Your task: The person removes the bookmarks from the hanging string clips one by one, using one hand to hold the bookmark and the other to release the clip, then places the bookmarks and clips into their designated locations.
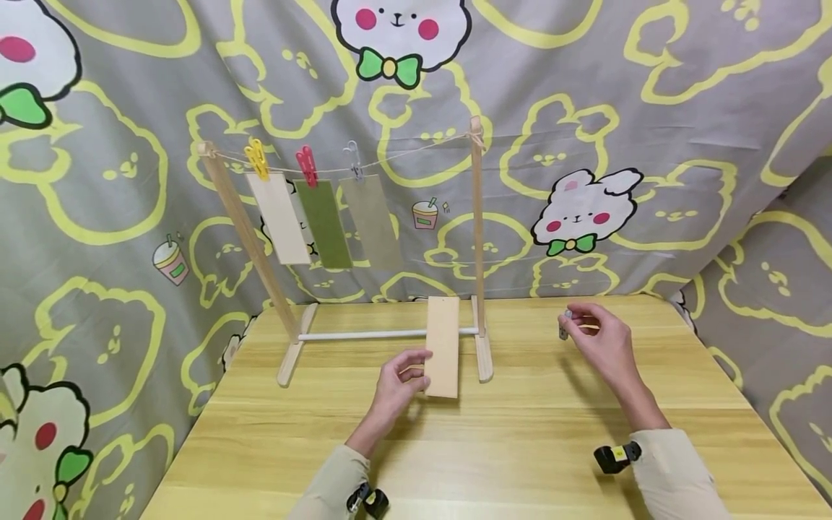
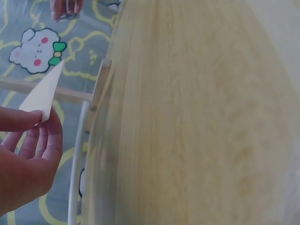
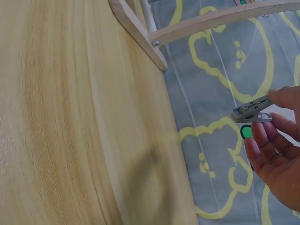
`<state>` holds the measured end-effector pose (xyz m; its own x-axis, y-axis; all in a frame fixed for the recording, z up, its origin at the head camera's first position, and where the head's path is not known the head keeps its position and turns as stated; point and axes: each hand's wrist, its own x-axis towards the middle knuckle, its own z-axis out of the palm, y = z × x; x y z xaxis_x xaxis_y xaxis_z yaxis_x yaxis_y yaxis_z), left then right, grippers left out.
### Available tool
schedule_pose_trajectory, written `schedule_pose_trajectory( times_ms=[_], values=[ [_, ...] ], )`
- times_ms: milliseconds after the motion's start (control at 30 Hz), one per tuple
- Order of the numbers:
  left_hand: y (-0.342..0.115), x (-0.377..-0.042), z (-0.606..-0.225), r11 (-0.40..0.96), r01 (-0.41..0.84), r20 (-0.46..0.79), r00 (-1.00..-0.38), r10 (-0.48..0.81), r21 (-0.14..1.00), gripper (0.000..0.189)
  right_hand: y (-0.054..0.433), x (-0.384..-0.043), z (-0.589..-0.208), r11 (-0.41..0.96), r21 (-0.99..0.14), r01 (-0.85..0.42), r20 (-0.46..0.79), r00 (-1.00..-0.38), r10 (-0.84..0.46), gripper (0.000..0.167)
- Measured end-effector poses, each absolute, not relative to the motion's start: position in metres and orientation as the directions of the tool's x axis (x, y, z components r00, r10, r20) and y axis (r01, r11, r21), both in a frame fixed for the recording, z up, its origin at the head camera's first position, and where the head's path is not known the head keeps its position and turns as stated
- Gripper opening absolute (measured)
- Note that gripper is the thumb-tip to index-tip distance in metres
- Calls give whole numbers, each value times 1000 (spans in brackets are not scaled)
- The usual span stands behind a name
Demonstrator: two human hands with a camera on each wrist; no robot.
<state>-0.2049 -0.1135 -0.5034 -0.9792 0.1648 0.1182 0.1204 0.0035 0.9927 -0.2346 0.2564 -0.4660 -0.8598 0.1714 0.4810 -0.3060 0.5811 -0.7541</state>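
My left hand point(image 1: 394, 383) pinches a light tan paper strip point(image 1: 442, 347) by its left edge, holding it upright in front of the rack's right foot. In the left wrist view the strip point(image 2: 44, 93) is seen nearly edge-on between thumb and fingers. To the right, my right hand point(image 1: 604, 343) holds a grey clothespin point(image 3: 251, 110) above the table, thumb on one side and fingers on the other. Three strips hang from a string: a cream strip point(image 1: 281, 217) under a yellow clothespin point(image 1: 257, 159), a green strip point(image 1: 325, 224) under a red one, and a grey-green strip point(image 1: 372, 222) under a grey one.
The string point(image 1: 422, 150) runs between two wooden posts, the right post point(image 1: 478, 238) behind the held strip. A white rod point(image 1: 364, 334) joins their feet low over the wooden table point(image 1: 520, 448). Patterned cloth point(image 1: 572, 130) stands close behind and at both sides.
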Motion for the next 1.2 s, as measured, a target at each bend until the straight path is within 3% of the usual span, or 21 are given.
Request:
schedule_pose_trajectory(
  times_ms=[1200],
  values=[
    [-110, -199, -510, 93, -1, -26, -961, 275, 996, 42, 247, -264, -477, 659, -721, -214, 346, -935, 76, 36]
  ],
)
